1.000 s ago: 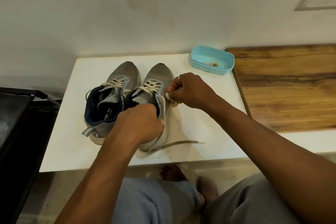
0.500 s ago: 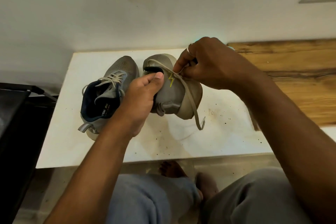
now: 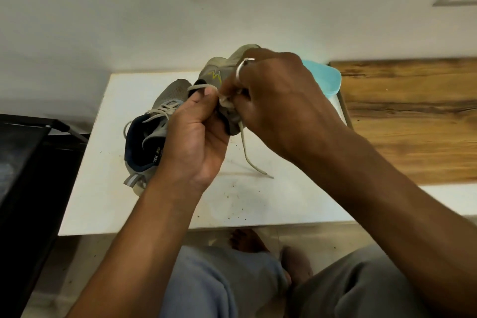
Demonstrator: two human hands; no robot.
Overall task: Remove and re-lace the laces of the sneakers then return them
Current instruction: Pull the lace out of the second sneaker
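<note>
So, white table (image 3: 258, 204) sits below both hands. Laced sneaker (image 3: 149, 137) lies left of the left hand (image 3: 196, 134), toe away. Held sneaker (image 3: 219, 70), likely light and soft-sided, is gripped at its collar by the left hand, toe tilted up and away. Right hand (image 3: 278, 103) pinches its limp lace (image 3: 245, 147), tail dangling below.

The right hand (image 3: 278, 100) and left hand (image 3: 196, 134) cover most of the raised sneaker (image 3: 219, 71); its lacing is hidden. The lace (image 3: 246, 150) disappears between both hands. The right hand hides most of the blue container (image 3: 329, 80). Tongue lettering on the second sneaker (image 3: 171, 90) is partly covered and unreadable.
</note>
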